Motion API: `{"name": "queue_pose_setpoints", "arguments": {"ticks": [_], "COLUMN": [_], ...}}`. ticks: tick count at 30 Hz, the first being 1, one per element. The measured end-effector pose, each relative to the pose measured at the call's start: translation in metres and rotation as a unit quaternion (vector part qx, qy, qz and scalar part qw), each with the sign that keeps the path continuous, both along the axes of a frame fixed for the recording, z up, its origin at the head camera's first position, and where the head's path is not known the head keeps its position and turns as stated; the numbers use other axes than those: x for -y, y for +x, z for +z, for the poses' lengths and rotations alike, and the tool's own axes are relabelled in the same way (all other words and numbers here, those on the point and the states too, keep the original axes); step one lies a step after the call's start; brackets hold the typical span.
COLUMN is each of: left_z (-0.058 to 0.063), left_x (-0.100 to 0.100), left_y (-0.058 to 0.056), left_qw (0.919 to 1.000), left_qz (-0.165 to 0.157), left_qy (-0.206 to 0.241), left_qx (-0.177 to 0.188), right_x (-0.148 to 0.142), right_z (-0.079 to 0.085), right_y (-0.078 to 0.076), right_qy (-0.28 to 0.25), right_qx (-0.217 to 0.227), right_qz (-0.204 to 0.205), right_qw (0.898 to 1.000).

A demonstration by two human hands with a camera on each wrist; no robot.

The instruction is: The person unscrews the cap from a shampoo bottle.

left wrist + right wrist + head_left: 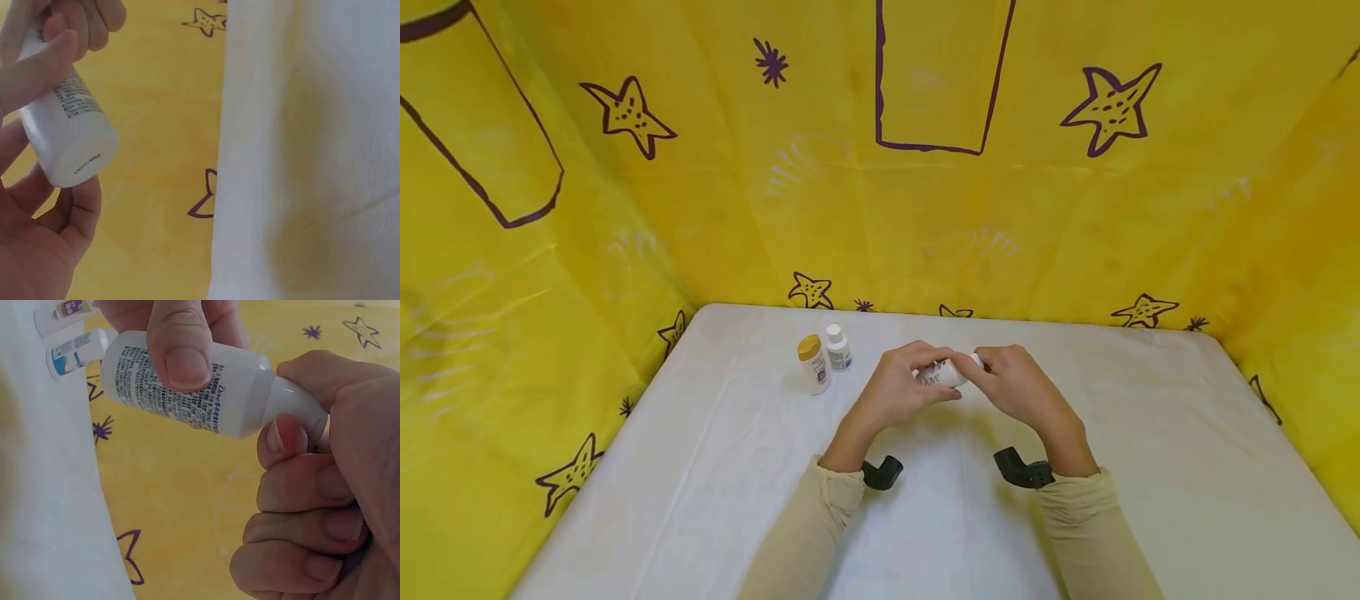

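Observation:
A small white Dove bottle (943, 375) is held tilted above the table, between both hands. The left hand (897, 387) grips its body; in the right wrist view that thumb lies across the printed label (134, 378). In the left wrist view the bottle's round base (84, 159) faces the camera. The right hand (1017, 385) pinches the white cap (292, 406) between thumb and index finger, its other fingers curled in. Part of the cap is hidden by these fingers.
Left of the hands, a white bottle with a yellow cap (814, 367) stands beside a small white-capped bottle (838, 348). Both are on the white-covered table (715, 450). Yellow curtains (850, 208) with purple drawings surround the back and sides. Dark curved mounts (1024, 468) sit at the wrists.

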State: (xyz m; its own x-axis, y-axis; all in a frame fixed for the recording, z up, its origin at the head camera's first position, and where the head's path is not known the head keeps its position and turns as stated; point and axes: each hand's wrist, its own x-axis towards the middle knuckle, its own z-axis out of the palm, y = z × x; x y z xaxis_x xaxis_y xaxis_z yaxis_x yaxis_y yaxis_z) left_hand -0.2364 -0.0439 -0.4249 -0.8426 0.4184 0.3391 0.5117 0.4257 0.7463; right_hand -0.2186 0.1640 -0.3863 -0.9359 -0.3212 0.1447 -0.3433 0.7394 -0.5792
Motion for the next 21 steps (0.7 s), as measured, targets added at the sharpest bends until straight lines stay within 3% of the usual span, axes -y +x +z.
{"name": "queue_pose_setpoints", "arguments": {"ticks": [12,21], "left_z": [-0.0003,0.001], "left_x": [0.002,0.0035], "left_y": [0.0014,-0.0009], "left_qw": [0.9982,0.999], "left_qz": [-0.033,-0.024], "left_qy": [-0.023,-0.023], "left_qx": [0.044,0.031], "right_x": [-0.0078,-0.0064], "right_z": [0.003,0.0061], "right_y": [0.0016,0.0037], "right_qy": [0.012,0.0], "right_qx": [-0.002,0.007], "right_qz": [0.052,0.057], "right_qw": [0.999,0.998]}}
